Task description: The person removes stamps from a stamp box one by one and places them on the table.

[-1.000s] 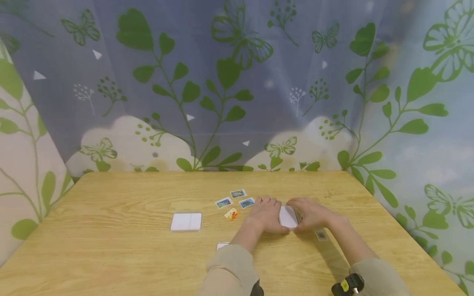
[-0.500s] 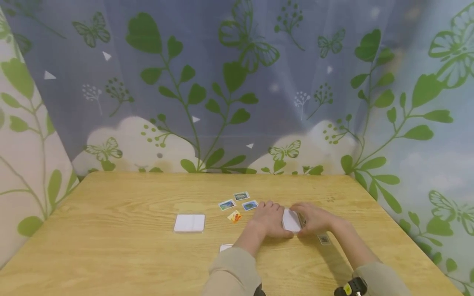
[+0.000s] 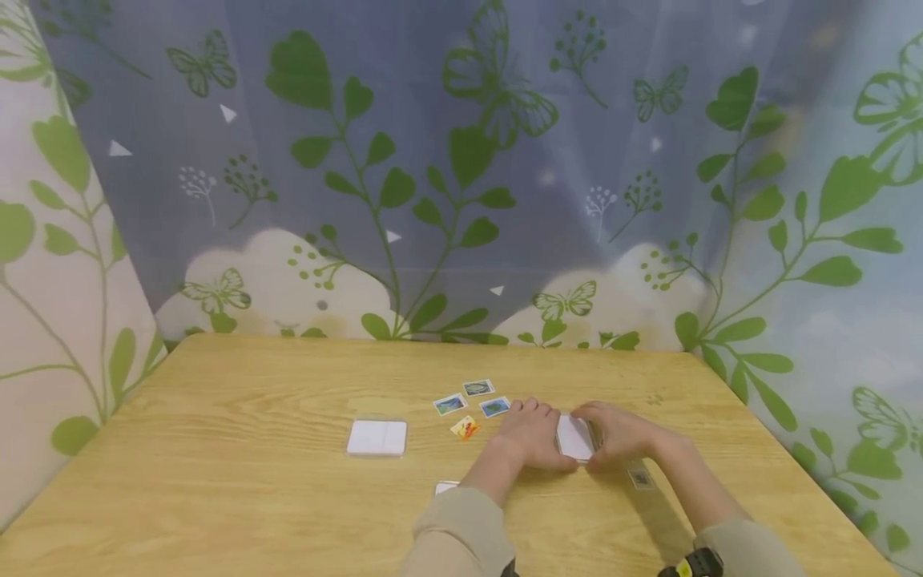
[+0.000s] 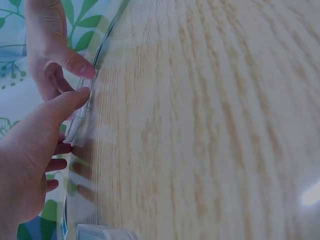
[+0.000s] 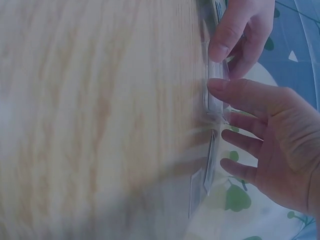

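Observation:
Thumb and fingers of my left hand (image 3: 534,437) hold the left side of a flat clear plastic case (image 3: 574,437) with a white top. On its right side my right hand (image 3: 618,433) grips the same case, which lies low at the tabletop. Both thumbs meet near its front edge, as the clear case (image 4: 79,117) shows in the left wrist view. In the right wrist view, the lower fingers of my right hand (image 5: 280,135) spread apart beside the case (image 5: 215,95). What lies inside the case is hidden.
Several stamp-like picture cards, among them a yellow-red one (image 3: 465,428), lie left of the hands. A small grey card (image 3: 639,479) is under the right forearm. Another white case (image 3: 376,438) sits further left; a third (image 3: 445,486) is partly behind the left sleeve.
The whole head view has shifted slightly right and down. Both hands stay on the case, with little visible movement against the table.

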A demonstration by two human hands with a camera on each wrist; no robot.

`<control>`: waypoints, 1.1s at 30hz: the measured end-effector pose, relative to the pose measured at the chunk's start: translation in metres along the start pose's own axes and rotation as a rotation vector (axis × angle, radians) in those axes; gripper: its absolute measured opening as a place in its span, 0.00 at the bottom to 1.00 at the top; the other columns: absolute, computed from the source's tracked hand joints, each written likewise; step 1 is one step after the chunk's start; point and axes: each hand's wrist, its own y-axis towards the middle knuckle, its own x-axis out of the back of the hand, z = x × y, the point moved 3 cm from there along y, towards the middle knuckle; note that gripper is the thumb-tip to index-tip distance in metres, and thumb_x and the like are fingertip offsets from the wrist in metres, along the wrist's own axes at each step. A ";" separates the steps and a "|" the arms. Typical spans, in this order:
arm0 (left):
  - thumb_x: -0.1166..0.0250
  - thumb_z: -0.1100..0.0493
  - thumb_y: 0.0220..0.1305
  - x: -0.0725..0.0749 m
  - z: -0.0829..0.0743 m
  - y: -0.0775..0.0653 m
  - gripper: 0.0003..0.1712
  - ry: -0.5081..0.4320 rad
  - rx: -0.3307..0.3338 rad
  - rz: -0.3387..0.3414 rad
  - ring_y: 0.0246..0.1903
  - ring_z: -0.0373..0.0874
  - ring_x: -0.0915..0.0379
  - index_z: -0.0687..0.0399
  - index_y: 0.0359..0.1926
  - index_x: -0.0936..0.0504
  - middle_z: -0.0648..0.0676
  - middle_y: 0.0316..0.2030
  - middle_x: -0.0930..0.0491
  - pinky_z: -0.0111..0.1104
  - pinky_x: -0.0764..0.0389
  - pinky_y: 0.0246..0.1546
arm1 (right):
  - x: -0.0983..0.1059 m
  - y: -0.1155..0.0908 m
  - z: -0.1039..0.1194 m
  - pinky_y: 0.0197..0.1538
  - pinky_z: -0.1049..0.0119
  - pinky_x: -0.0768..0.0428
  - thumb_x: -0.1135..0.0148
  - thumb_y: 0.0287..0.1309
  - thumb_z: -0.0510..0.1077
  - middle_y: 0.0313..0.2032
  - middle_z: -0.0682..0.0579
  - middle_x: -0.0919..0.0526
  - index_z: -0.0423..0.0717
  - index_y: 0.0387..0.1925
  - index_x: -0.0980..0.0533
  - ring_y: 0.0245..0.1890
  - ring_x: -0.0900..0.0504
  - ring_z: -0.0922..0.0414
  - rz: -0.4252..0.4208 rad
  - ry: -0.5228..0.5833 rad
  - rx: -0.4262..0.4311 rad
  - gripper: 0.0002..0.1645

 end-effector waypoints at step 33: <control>0.48 0.27 0.54 0.001 0.001 0.001 0.42 0.012 -0.023 -0.003 0.59 0.41 0.41 0.48 0.62 0.32 0.45 0.59 0.33 0.37 0.41 0.59 | 0.001 0.000 -0.001 0.52 0.44 0.30 0.27 0.41 0.53 0.57 0.35 0.34 0.33 0.56 0.31 0.56 0.35 0.36 -0.022 -0.065 -0.014 0.44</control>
